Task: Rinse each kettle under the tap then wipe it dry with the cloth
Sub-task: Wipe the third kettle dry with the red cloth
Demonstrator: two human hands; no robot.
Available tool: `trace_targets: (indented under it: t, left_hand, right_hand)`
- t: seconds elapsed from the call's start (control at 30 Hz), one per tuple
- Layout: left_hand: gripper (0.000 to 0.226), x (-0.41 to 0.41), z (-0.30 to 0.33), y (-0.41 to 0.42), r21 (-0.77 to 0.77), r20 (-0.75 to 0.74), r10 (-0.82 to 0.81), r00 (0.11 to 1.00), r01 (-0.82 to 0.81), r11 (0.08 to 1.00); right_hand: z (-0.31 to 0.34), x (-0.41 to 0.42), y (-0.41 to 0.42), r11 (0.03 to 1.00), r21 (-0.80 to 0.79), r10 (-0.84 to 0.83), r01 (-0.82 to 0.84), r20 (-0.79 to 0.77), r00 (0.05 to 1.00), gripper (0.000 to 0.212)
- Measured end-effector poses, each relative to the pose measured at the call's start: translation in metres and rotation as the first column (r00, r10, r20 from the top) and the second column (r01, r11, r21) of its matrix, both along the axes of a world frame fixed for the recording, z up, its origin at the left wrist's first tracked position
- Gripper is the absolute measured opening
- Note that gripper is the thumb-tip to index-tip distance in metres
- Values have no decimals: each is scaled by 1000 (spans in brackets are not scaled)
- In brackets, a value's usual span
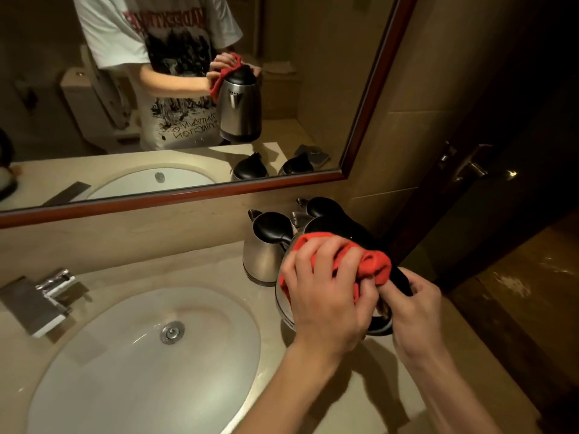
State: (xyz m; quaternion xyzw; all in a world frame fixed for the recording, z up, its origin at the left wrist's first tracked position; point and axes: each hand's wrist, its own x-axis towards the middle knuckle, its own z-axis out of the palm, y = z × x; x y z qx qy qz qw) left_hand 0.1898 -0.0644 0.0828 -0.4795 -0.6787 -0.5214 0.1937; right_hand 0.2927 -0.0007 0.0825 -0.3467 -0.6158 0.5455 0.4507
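- Leftmost, chrome tap (51,294) sat on the beige counter (194,264), spout angled toward the white oval sink (94,371); metal drain plug (171,332) was in the basin's middle.
- Behind, a wood-framed mirror (369,98) reflected a person in a white printed T-shirt, holding the kettle and cloth at chest level.
- Right of the sink, a steel kettle with black lid (264,245) stood upright on the counter, against the wall.
- Left hand (326,286) was curled over the red cloth (374,266), fingers bunched on it, pressing it onto the top of the held kettle (283,303).
- That kettle was just right of the sink, in front of the standing one; whether it was lifted off the counter or resting on it could not be told from above. Its steel body showed under the left hand, its black lid above the cloth.
- Behind it, a third kettle (322,206) stood near the wall, mostly hidden.
- Right hand (416,305) gripped the held kettle's black handle (404,280), fingers wrapped round it, just beside the cloth.
- Far right, a dark wooden door (488,195) with a metal lever handle (473,169) was in shadow.
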Motion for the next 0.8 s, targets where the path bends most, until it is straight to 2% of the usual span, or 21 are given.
trace_targets:
  t: [0.1,0.17,0.3,0.37,0.43,0.47,0.57,0.63,0.7,0.77,0.8]
  left_hand:
    - [26,-27,30,2,-184,-77,-122,990,106,977]
    - [31,-42,49,11,-358,-135,-240,961,179,917]
    - [38,-35,74,50,-723,-284,-493,822,154,673]
    - [36,-28,75,61,-795,-298,-570,766,131,593]
    - [33,-31,64,59,-742,-319,-578,751,182,645]
    - [33,-34,55,53,-681,-320,-562,763,227,696]
    - [29,-41,22,28,-443,-253,-465,849,326,835]
    - [29,-38,-2,15,-288,-211,-376,902,311,906]
    - [34,-35,-22,8,-191,-161,-301,940,270,944]
    - [41,-31,-40,4,-134,-33,-240,970,234,963]
    - [43,-28,-48,2,-94,65,-200,978,206,974]
  right_hand:
    - [2,-1,-1,1000,-12,27,-27,-22,999,49]
    - [1,-2,0,1000,-27,8,-8,-6,1000,39]
    - [-15,-3,3,986,-143,-87,83,-27,996,22]
    - [-23,-1,2,970,-209,-137,127,-34,990,37]
    - [-29,2,3,960,-246,-142,132,-25,990,27]
    - [-33,4,5,963,-240,-130,124,-12,991,31]
    - [-37,9,6,964,-240,-113,112,7,994,29]
    - [-34,11,5,961,-254,-113,114,18,993,43]
    - [-32,12,5,962,-241,-120,130,52,991,47]
    - [-31,13,3,960,-248,-119,130,61,991,43]
    - [-30,13,3,960,-252,-117,126,50,992,33]
